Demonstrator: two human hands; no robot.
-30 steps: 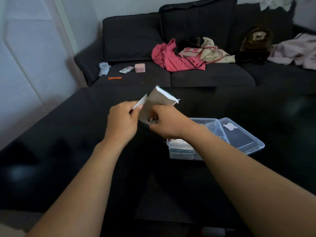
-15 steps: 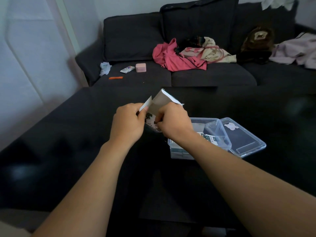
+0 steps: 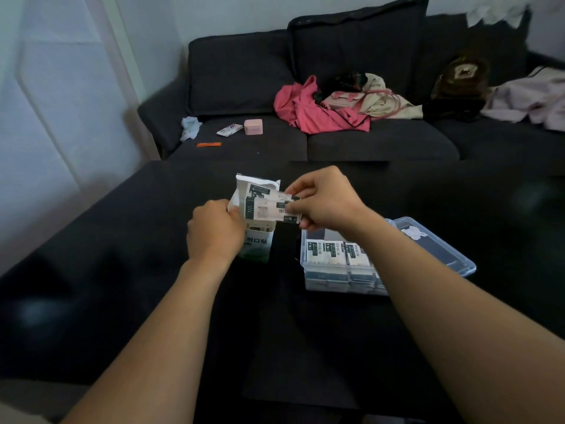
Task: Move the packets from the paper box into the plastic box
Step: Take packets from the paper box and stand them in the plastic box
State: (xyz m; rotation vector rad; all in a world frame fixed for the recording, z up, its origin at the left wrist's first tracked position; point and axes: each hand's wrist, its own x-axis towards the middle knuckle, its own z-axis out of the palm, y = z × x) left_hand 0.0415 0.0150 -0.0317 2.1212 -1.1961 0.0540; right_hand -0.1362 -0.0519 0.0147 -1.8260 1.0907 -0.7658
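Note:
A white paper box [image 3: 256,247] with green print stands upright on the dark table, its top flap open. My left hand [image 3: 214,231] grips its left side. My right hand [image 3: 324,198] pinches a small stack of white packets [image 3: 269,206] with dark labels, pulled up and to the right out of the box's mouth. To the right sits a clear plastic box [image 3: 308,280] with a row of the same packets [image 3: 333,254] inside; my right forearm crosses above it.
The plastic box's clear lid [image 3: 440,252] lies open behind it to the right. A dark sofa [image 3: 244,75] beyond the table holds a pink garment [image 3: 305,108], a beige bag [image 3: 367,96], a pink case [image 3: 253,127] and small items.
The paper box has been set upright from a tilted hold. My right hand has drawn packets out of its top and moved up and to the right. The camera view has shifted slightly.

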